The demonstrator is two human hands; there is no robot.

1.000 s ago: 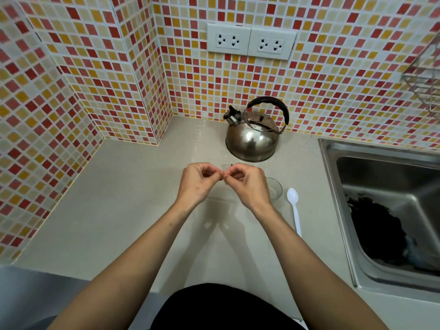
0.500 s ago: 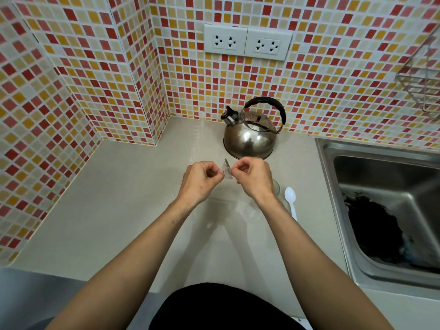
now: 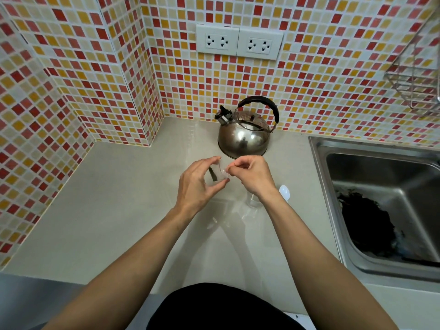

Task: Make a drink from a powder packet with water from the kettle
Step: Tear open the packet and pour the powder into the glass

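A dark garment fills the bottom edge, and two bare forearms reach forward from it over the pale tabletop. The left hand has its thumb and fingers curled around a small clear packet, gripping it from the left side, with the thumb below and the fingertips above. The right hand is closed in a pinch on the packet's right edge, fingers tucked inward. Both hands hold the packet above the tabletop, in front of the kettle; a dark strip shows at the packet's left end, and its contents cannot be made out.

Under the right wrist stands a clear glass, mostly hidden by that hand. Just to its right a white spoon lies on the tabletop, only its bowl showing past the forearm.

Beyond the hands the steel kettle sits upright near the back wall, black handle arched over it and spout pointing left. To the right a steel sink is set into the tabletop, with a dark mass lying in its basin.

The walls are covered in red, orange and cream mosaic tile. Two white sockets sit on the back wall above the kettle, and a wire rack hangs at the far right.
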